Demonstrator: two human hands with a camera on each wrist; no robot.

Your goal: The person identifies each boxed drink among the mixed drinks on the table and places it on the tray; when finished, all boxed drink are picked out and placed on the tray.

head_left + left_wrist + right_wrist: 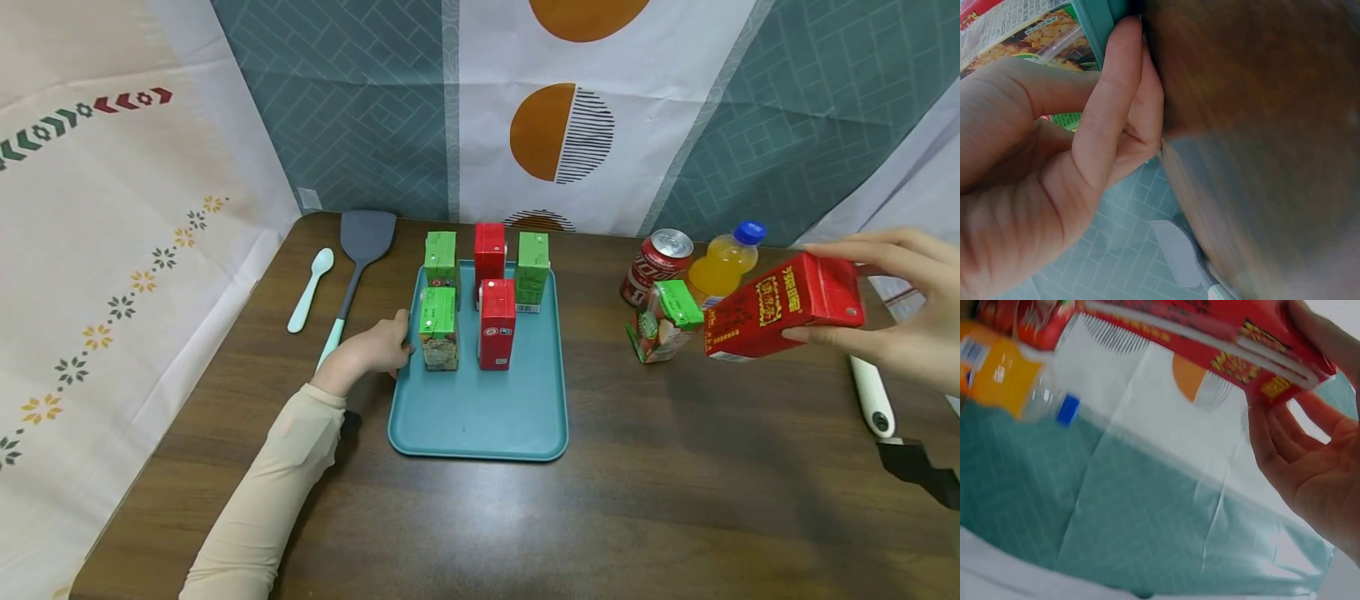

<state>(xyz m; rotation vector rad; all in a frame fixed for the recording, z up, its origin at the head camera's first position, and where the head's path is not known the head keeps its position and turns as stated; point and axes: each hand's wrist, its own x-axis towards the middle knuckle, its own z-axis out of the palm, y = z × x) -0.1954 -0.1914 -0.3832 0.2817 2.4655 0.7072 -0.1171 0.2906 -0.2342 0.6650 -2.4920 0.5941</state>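
Note:
In the head view my left hand [381, 343] grips the left rim of a teal tray [480, 421], fingers at its edge. The left wrist view shows the fingers [1124, 69] bent against the tray's side [1094, 28]. On the tray stand green drink cartons, the front one [439, 329] nearest this hand, and two red drink cartons [497, 325], in rows toward the back. At the right my right hand [911, 304] holds another red drink carton [783, 307] by one end, thumb below and fingers above, tilted over the table. Its straw side shows in the right wrist view.
Right of the tray stand a red soda can [656, 267], an orange drink bottle [723, 262] with blue cap, and a green-topped carton [663, 321]. A grey spatula [367, 237] and mint spoon [307, 292] lie left; a white-handled black tool [873, 400] lies right.

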